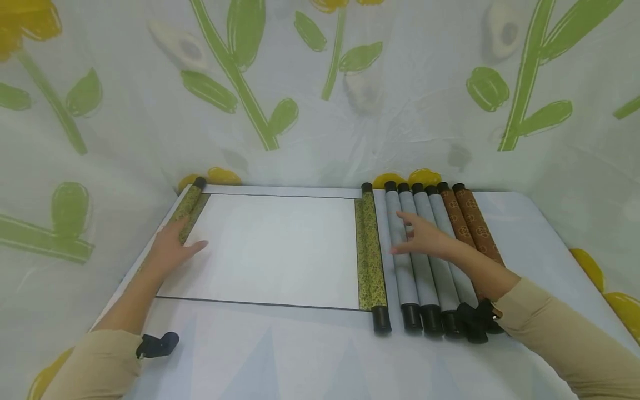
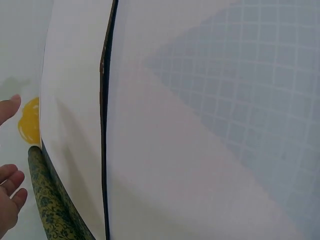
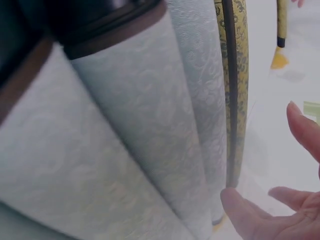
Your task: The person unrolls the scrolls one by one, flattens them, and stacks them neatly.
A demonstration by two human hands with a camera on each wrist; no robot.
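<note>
A hanging scroll lies spread out, its blank white paper framed by green-gold patterned ends. My left hand is at the scroll's left roll, thumb stretched out over the paper's edge. In the left wrist view, its fingers look relaxed beside the patterned roll. Above the pale grey rolled scrolls hovers my right hand, thumb and fingers apart with nothing between them. Its fingertips point toward the open scroll's right roll, which has black end knobs.
Two brown patterned rolled scrolls lie at the right of the grey row. All rest on a pale table. Behind stands a white sheet printed with green stems and yellow flowers. Dark straps hang at both sleeve cuffs.
</note>
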